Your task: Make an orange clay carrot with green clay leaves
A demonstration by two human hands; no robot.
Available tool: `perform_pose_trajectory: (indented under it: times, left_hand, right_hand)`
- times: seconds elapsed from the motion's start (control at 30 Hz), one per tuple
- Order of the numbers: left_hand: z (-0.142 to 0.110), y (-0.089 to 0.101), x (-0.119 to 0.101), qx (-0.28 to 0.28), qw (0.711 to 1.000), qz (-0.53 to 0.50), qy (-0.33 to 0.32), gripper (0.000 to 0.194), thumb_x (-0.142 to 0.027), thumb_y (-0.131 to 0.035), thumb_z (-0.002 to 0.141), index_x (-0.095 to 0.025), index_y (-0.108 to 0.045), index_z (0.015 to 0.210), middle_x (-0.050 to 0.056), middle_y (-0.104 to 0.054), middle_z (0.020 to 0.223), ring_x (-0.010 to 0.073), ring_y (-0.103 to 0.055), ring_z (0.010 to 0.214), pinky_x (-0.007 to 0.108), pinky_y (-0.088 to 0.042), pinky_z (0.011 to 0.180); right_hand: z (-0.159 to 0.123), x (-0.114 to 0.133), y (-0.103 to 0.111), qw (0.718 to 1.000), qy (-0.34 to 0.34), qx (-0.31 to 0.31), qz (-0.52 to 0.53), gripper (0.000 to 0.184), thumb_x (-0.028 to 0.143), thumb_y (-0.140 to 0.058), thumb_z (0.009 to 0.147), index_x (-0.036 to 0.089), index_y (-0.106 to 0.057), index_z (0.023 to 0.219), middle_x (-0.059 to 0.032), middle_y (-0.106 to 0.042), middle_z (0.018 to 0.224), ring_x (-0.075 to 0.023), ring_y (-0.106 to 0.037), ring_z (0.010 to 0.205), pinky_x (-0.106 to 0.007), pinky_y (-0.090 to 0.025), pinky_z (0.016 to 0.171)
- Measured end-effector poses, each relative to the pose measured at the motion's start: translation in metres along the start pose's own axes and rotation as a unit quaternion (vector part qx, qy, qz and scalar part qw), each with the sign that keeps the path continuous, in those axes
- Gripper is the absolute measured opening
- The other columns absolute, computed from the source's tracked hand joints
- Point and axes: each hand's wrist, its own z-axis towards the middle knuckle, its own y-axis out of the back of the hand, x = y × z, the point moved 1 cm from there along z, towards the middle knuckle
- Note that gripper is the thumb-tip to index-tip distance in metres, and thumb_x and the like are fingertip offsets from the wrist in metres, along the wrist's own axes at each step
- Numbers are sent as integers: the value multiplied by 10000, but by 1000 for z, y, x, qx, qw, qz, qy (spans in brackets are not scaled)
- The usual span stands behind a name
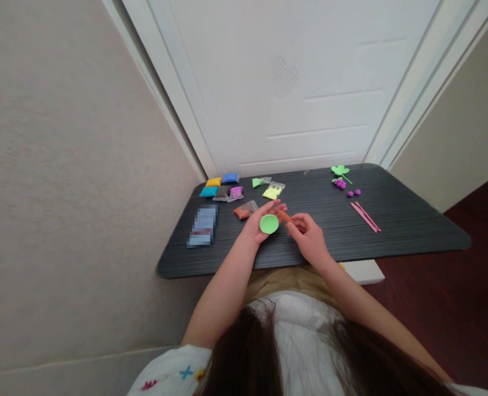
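My left hand (257,226) is turned palm up over the near part of the dark table, with its fingers stretched out. A small, shallow bowl of light green modelling clay (269,224) rests on that palm. Between the thumb and fingers of my right hand (309,236) is a small orange piece of clay (285,217), close to the left fingers and just right of the bowl. Beyond the left hand lies an opened clear bag with orange clay (242,212) in it.
On the dark table (326,236), bags of yellow (214,182), blue (230,177) and other clay sit back left. A blurred-out flat object (203,226) lies left. Back right are a green clay leaf (340,170), purple balls (339,184) and pink sticks (365,216).
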Motion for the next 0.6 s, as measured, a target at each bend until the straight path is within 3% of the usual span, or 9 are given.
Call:
perform_pose_trajectory:
  times: [0.13,0.37,0.6]
  left_hand:
    - [4,5,0,-3,1000,-9,-1,204,-225,-508,736,-109,-607,871,106,-636,873,179,-599,847,270,-464,723]
    - [3,4,-4,-91,995,-34,-33,172,-230,-497,719,-107,-602,777,100,-634,791,166,-598,766,285,-466,713]
    - [7,12,-3,-87,991,-98,-22,154,-196,-483,690,-107,-588,760,71,-598,674,139,-579,675,267,-473,688]
  right_hand:
    - [1,-2,1,1000,-2,4,-8,245,390,-508,743,201,-499,899,-37,-630,812,-151,-599,676,-307,-479,655]
    - [3,-1,1,999,-7,28,32,299,380,-498,754,204,-487,996,-43,-628,881,-147,-601,724,-319,-477,706]
    - [1,2,1,999,11,43,-13,261,376,-476,767,206,-548,952,-42,-623,892,-157,-581,757,-309,-460,708]
